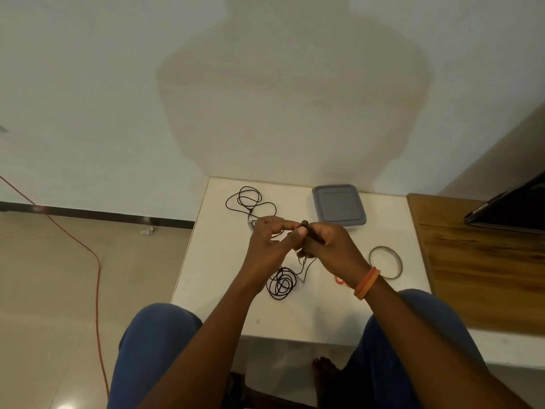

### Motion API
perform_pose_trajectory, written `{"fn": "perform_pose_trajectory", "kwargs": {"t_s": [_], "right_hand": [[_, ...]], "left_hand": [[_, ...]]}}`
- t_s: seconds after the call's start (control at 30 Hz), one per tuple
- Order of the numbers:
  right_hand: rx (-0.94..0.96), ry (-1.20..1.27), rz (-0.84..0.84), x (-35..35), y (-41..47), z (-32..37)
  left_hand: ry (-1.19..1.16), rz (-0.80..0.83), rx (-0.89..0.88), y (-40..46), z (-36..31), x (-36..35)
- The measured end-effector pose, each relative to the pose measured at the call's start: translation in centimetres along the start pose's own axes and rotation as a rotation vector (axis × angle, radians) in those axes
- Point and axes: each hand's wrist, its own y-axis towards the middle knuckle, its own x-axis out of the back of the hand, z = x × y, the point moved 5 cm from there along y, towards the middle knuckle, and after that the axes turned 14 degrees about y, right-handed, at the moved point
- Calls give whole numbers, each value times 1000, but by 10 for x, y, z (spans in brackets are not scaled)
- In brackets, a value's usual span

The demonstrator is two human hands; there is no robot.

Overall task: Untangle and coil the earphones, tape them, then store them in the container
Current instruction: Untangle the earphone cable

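Note:
Black earphones (281,283) hang from my hands, their cable bunched in loose loops just above the white table (218,261). My left hand (269,246) and my right hand (330,246) meet over the table's middle, both pinching the cable near an earbud tip (304,223). A second black earphone cable (250,202) lies tangled at the table's far left. The grey container (339,208), lid on, sits at the far right. A roll of tape (385,262) lies flat to the right of my right wrist.
A wooden surface (477,270) adjoins the table on the right, with a dark laptop or tablet (513,211) on it. A small red object (339,280) peeks out beside my right wrist. An orange cord (94,261) runs across the floor at left.

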Motion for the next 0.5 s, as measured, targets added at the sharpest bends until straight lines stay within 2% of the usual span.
{"fn": "perform_pose_trajectory", "kwargs": {"t_s": [0.07,0.17,0.27,0.5], "right_hand": [[-36,99,-17,1,1,-2],[-129,401,-67,9,0,-4],[-206,722,-137,21,0,-4],[-367,677,-431,59,-5,-30]], "left_hand": [[-68,44,18,4,3,-4],[-268,228,91,-1,3,-22],[-85,382,69,-9,10,-37],[20,311,108,-5,18,-16]]}}
